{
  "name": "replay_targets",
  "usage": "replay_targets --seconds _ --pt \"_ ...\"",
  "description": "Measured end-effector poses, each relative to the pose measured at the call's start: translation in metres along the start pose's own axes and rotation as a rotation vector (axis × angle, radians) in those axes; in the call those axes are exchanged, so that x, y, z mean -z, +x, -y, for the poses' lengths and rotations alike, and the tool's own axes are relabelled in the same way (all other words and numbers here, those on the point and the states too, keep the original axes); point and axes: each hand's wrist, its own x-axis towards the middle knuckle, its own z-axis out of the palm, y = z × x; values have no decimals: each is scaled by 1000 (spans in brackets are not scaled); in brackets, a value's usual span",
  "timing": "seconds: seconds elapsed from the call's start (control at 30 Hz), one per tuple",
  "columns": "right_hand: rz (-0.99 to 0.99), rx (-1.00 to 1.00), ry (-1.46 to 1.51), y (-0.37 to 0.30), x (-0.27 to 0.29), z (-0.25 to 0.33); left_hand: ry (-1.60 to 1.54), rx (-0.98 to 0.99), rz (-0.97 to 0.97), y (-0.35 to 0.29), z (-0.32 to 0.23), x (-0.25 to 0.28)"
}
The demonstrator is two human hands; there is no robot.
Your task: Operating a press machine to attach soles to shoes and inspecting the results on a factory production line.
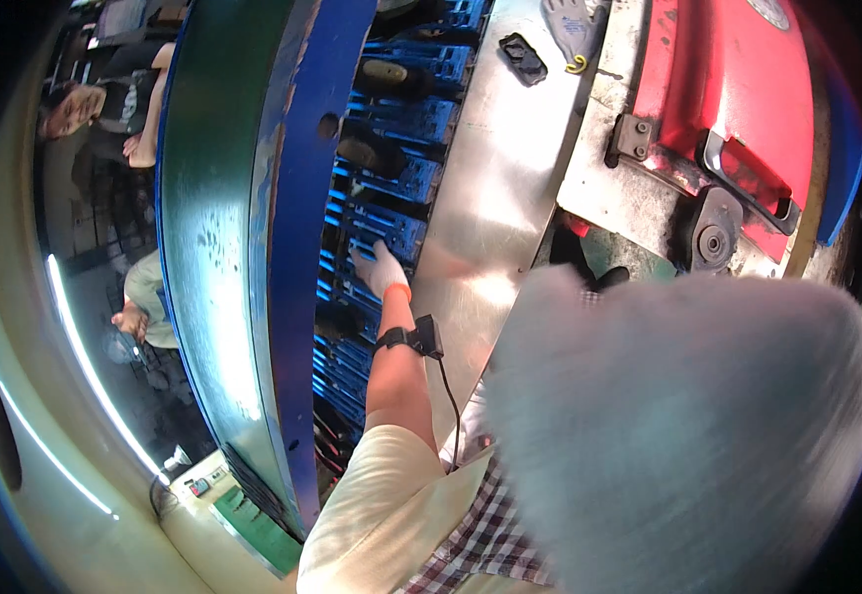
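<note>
My left hand, in a white glove with an orange cuff, reaches over a blue slatted rack. Its fingers are apart, and nothing shows between them. Rounded dark pieces sit among the slats, farther along the rack from the hand. Around my left forearm is a black strap carrying a small black box with a cable. A large blurred grey cloth shape covers the lower right. My right hand does not show.
A shiny metal ledge runs beside the rack. On it lie a black shallow piece and a grey glove. A red machine cover stands at right. Beyond a blue-green beam, people are at far left.
</note>
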Motion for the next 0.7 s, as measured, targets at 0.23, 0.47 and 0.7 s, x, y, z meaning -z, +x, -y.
replay_targets --seconds 0.23,0.47,0.7 --pt "106 -85 318 -36 -50 -51 308 477 -390 -9 114 106" --pt "78 -349 648 -109 -153 -139 -124 653 -208 38 196 119" --pt "40 -561 926 -139 -180 -165 -687 767 305 113 245 133"
